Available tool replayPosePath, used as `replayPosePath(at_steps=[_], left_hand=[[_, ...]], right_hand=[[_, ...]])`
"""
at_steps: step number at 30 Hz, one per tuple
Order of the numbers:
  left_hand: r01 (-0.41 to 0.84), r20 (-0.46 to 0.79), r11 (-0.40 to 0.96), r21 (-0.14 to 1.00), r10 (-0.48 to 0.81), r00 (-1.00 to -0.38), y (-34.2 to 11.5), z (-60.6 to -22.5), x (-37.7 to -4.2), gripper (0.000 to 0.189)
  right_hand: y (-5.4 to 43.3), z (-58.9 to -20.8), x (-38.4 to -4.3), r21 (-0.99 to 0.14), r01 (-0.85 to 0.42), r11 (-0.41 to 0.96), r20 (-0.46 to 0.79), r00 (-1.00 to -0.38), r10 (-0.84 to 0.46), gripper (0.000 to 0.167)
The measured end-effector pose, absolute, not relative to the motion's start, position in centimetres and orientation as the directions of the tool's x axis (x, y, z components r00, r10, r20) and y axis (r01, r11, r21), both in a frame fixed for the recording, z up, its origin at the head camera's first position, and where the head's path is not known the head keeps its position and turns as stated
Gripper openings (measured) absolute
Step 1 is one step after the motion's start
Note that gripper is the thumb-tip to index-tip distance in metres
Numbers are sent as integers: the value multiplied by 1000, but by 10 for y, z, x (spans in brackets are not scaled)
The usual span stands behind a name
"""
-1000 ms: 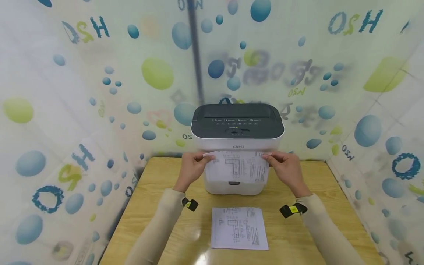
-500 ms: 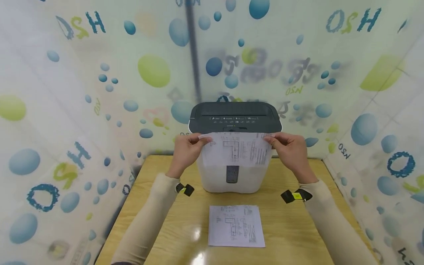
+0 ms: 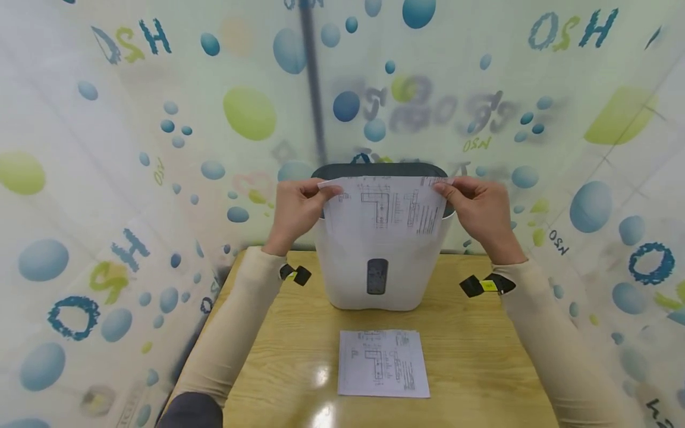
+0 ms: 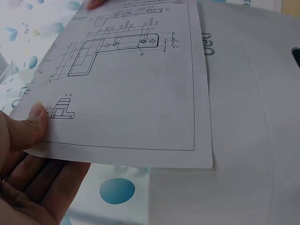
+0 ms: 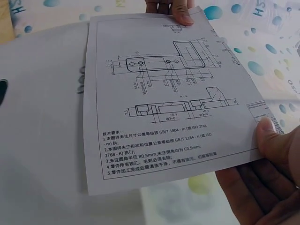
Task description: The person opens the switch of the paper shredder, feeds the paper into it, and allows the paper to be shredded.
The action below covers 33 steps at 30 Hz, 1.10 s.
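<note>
A white sheet of paper printed with a technical drawing hangs between my two hands, in front of the upper part of a paper shredder. My left hand pinches its upper left corner, thumb on the printed side. At the upper right corner my right hand pinches it the same way. In the left wrist view the sheet overlaps the shredder's white front and part of its lettering. The right wrist view shows several lines of print on the sheet. Much of the dark shredder top is hidden behind the paper.
A stack of similar printed sheets lies on the wooden table in front of the shredder. Patterned curtain walls stand close behind the shredder and on both sides.
Both hands have risen with the sheet, from the shredder's lower front up to its top edge. The shredder's front window has come into view below the paper. The stack stays put.
</note>
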<state>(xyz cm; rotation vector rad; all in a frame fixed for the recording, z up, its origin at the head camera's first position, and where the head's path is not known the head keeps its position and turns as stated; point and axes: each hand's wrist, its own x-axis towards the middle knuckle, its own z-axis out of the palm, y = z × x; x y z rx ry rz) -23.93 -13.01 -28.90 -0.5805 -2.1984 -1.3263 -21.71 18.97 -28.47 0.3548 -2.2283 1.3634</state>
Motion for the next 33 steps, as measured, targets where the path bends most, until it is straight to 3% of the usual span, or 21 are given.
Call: replayPosePath(at_steps=[9, 20, 33], left_hand=[[535, 577, 447, 716, 51, -815, -129, -257, -257, 19], [549, 586, 444, 708, 66, -808, -127, -231, -289, 16], [464, 503, 505, 727, 69, -862, -132, -222, -332, 18]], right_hand=[[188, -255, -237, -732, -498, 464, 582, -811, 48, 23], [190, -227, -270, -829, -431, 357, 477, -878, 48, 23], [186, -222, -310, -835, -384, 394, 422, -907, 10, 25]])
